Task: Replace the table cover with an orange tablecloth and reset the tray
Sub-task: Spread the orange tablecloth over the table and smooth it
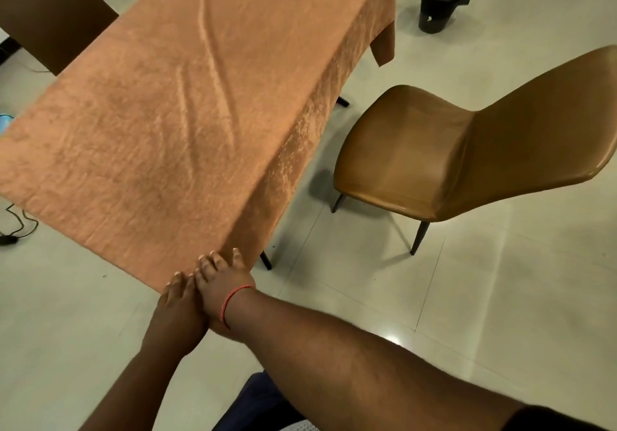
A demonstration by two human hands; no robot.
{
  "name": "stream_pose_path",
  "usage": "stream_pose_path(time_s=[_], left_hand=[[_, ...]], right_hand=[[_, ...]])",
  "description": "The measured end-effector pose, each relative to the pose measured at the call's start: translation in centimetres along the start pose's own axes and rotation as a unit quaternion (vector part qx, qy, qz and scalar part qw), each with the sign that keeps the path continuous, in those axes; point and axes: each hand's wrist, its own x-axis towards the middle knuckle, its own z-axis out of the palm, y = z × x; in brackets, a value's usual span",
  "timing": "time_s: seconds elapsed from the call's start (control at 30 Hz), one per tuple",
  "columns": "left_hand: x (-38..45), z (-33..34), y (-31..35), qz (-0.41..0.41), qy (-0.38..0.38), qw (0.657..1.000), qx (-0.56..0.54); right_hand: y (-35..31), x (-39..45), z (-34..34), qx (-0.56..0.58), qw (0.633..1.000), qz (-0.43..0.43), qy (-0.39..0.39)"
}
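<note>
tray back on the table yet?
No: the orange tablecloth shows only wrinkles on top, with both hands at its near corner.

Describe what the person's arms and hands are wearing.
Both forearms are bare, with no gloves or rings visible. The right hand has a thin red-orange thread bracelet around its wrist. The left hand and its wrist carry nothing. A dark sleeve edge shows on the upper right arm.

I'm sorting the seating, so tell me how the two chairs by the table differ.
The tan chair stands apart from the orange tablecloth, fully in view, seat and legs showing. The dark brown chair sits close against the table's far side, cropped by the frame, only its back visible. Both have smooth, plain surfaces.
</note>
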Motion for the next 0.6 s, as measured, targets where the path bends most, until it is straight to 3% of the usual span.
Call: stream_pose_path(time_s=[0.3, 0.47, 0.6], left_hand=[[0.5, 0.0, -1.6, -0.044, -0.041, 0.998, -0.022], [0.4, -0.9, -5.0, -0.047, -0.051, 0.997, -0.040], [1.0, -2.2, -9.8, -0.074, -0.045, 0.995, -0.058]], right_hand=[[-0.4, -0.7, -0.3, -0.002, 0.999, -0.024, 0.029], [-1.3, 0.2, -3.2, -0.025, 0.998, -0.053, -0.013], [-3.6, 3.9, -5.9, -0.029, 0.998, -0.051, 0.004]])
